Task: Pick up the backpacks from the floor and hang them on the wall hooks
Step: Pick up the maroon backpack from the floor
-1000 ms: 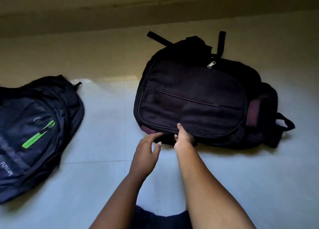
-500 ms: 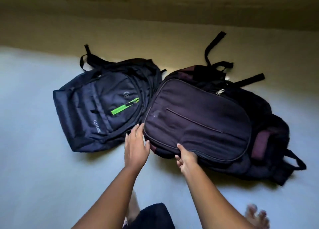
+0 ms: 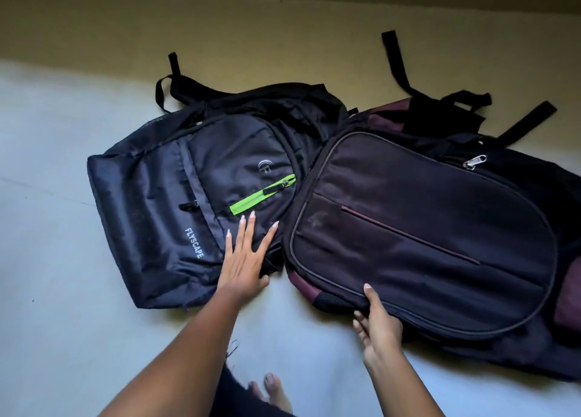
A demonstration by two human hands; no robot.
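Fingers (image 3: 250, 232) straight and spread, the left hand (image 3: 243, 261) lies flat on the lower front of the navy backpack (image 3: 151, 203), just below its green zipper (image 3: 262, 193), holding nothing. The right hand (image 3: 377, 325) pinches the near edge of the maroon backpack (image 3: 424, 228), thumb on top and fingers curled beneath. Both backpacks lie on the pale floor (image 3: 47, 291), side by side and touching, their straps reaching toward the yellowish wall (image 3: 283, 39). Bare toes (image 3: 272, 385) show between the forearms at the bottom edge.
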